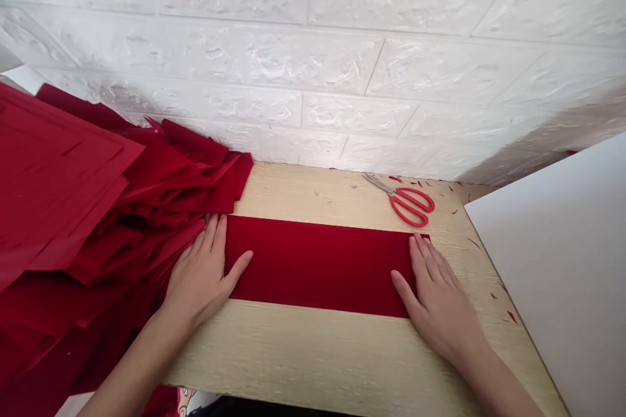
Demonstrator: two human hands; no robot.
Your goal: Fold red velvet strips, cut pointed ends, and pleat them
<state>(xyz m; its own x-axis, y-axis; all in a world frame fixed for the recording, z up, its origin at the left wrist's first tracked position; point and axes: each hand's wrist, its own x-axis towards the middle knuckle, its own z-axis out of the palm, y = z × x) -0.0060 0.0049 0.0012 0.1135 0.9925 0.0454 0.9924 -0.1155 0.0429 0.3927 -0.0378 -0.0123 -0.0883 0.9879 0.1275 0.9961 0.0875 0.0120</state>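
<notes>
While left hand (200, 281) and right hand (439, 303) touch 1 red strip (317, 267) | 2 grips apart | 1 scissors (393, 193)

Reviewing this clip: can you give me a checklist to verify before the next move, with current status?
1. Red strip lying flat on the table, visible part: ok.
2. Left grip at the strip's left end, thumb on it: ok.
3. Right grip on the strip's right end: ok.
4. Scissors off the strip, lying beyond it: ok.
5. Table free of scraps: not ok, red bits at right.
6. Strip's underside clean: cannot tell, hidden.
</notes>
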